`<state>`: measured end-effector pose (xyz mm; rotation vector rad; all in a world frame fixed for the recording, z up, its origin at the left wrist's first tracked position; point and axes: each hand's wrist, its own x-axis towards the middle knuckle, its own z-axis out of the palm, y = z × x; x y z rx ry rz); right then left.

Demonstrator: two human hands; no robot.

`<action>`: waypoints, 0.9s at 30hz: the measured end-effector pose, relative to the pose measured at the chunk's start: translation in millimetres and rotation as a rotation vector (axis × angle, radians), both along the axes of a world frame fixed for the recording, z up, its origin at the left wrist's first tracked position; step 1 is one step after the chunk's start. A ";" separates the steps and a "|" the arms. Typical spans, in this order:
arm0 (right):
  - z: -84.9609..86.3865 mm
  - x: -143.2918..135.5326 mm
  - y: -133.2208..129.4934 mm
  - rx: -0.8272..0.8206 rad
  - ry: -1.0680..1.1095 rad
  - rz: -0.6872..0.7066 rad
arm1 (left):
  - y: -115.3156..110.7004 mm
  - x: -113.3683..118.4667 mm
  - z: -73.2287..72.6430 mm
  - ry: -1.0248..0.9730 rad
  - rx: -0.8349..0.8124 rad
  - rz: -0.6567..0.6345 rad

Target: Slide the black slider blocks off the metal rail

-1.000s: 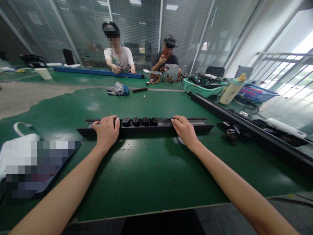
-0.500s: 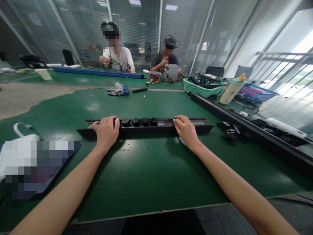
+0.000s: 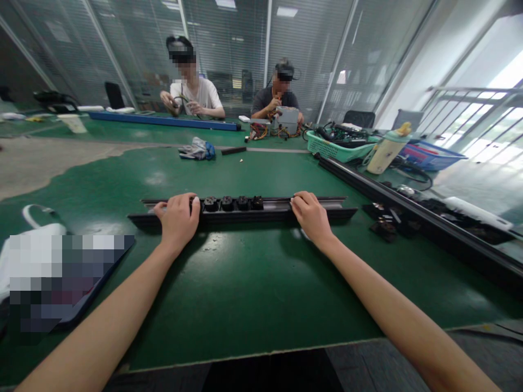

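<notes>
A long black rail (image 3: 245,216), U-shaped like a power strip housing, lies crosswise on the green table in front of me. Several black socket modules (image 3: 227,203) stand in a row inside its channel, just right of my left hand. My left hand (image 3: 180,219) is closed over the rail's left part, its thumb by the leftmost visible module; what lies under the palm is hidden. Toward the other end, my right hand (image 3: 309,215) grips the rail with bent fingers at the channel's edge. Between the modules and this hand, the bare silvery channel floor shows.
A longer black rail (image 3: 408,209) runs diagonally at the right, with loose black parts (image 3: 384,228) beside it. Behind stand a green basket (image 3: 339,148) and a bottle (image 3: 386,152). A dark tablet-like object (image 3: 77,305) lies left. Two people sit opposite, handling wires and a metal box.
My left hand and the rail stay in place; my right hand has shifted very slightly right. Across the table, the person in white has brought both hands together at the wires.
</notes>
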<state>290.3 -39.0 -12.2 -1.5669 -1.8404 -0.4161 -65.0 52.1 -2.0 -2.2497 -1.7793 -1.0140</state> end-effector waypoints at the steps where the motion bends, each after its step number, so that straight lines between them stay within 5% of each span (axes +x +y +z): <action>1: -0.1 0.3 0.5 0.000 0.001 0.002 | 0.0 -0.1 -0.2 -0.001 0.004 -0.002; 27: -3.7 9.6 6.3 -0.060 0.057 0.068 | -1.5 0.8 1.8 0.012 -0.018 0.007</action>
